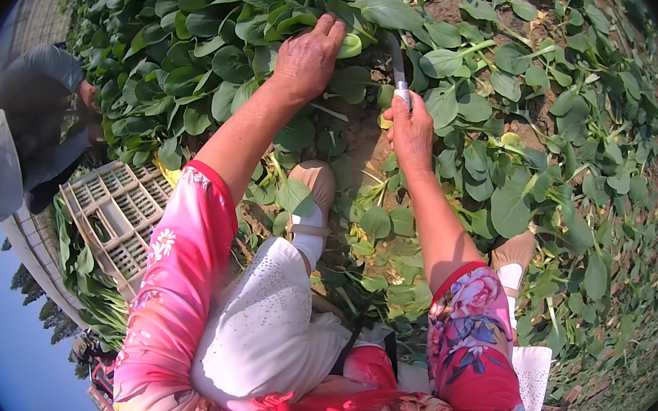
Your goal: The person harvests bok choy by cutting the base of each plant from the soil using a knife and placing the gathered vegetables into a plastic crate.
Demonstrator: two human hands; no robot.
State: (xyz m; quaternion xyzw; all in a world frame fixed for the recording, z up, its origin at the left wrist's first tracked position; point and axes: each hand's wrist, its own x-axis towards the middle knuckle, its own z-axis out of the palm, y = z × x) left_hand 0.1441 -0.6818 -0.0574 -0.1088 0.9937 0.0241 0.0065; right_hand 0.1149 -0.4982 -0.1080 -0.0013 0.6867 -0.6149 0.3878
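My left hand (308, 57) is closed around a leafy green plant (352, 47), whose pale, thick stem base shows beside my fingers. My right hand (410, 131) grips the handle of a sickle (398, 61). The sickle's curved metal blade points away from me, and its tip is hidden near the leaves. A gap of soil and leaves lies between the blade and the pale stem base. Dense standing greens (215, 28) fill the area beyond and left of my left hand.
Loose leaves (512, 196) lie scattered over soil on the right. A beige plastic crate (115, 211) stands at left, with a pile of cut greens (97, 289) beside it. Another person (41, 112) bends over the greens at far left. My shoes (313, 182) rest among leaves.
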